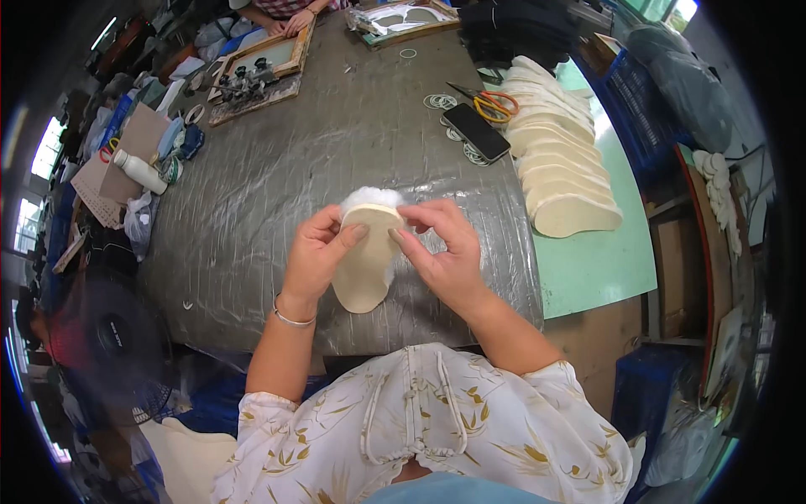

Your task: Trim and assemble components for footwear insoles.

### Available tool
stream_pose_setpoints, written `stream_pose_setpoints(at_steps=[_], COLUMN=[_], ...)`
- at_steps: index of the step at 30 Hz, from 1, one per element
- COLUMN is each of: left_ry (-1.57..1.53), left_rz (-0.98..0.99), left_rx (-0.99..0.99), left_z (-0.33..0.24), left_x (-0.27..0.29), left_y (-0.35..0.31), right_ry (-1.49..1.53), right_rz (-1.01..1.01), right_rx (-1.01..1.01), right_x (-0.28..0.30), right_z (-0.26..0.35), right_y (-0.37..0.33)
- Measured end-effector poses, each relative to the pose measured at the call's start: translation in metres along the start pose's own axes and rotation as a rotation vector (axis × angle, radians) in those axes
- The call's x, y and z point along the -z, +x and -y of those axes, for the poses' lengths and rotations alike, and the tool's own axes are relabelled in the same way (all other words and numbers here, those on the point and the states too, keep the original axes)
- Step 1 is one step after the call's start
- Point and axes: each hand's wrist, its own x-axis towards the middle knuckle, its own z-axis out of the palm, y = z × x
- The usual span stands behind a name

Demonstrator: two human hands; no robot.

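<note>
Between my hands, above the grey table [252,181], is a cream insole [364,273] with white fluffy lining showing behind its top and right edges. My left hand [321,252] pinches its upper left edge, thumb on the smooth face. At the upper right edge, my right hand [441,248] pinches with thumb and fingers; the fingers behind the insole are hidden. To the right, a long overlapping row of similar cream insoles [578,214] lies on a green board [588,270].
A black phone [476,133], orange-handled scissors [491,105] and several pale rings [440,102] lie at the far right. A wooden frame [290,67] with black clamps sits far left near another person's hands [290,23]. A white bottle [139,171] and a fan [109,336] are leftward.
</note>
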Motion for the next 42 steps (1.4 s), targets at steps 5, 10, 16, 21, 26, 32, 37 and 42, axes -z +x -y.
stream_pose_setpoints(at_steps=[5,10,16,21,26,32,37,42], left_ry=[-0.072,-0.074,-0.061,-0.034,-0.107,-0.204,-0.223,-0.146], left_rz=[0.015,-0.127,-0.199,-0.238,-0.204,-0.129,-0.047,0.030], left_rx=[-0.024,0.014,-0.027,0.002,-0.002,0.006,-0.012,-0.071], left_z=[0.012,0.014,0.008,0.014,0.016,0.011,0.014,0.018], left_x=[0.001,0.010,0.034,0.041,0.043,0.039,0.018,-0.028], left_y=[0.005,0.004,0.002,-0.002,0.011,0.030,0.041,0.051], right_ry=[0.221,0.453,-0.478,-0.946,-1.142,-1.326,-0.299,-0.252], right_rz=[0.047,0.088,0.007,0.184,0.395,0.244,0.094,0.345], right_rx=[-0.180,-0.607,-0.202,-0.265,-0.400,-0.201,-0.285,-0.131], right_x=[0.000,0.016,0.097,0.125,0.125,0.148,0.128,0.136], right_z=[-0.003,-0.037,-0.133,-0.209,-0.275,-0.301,-0.170,-0.023], right_y=[0.000,-0.006,0.026,0.133,0.194,0.192,0.103,0.020])
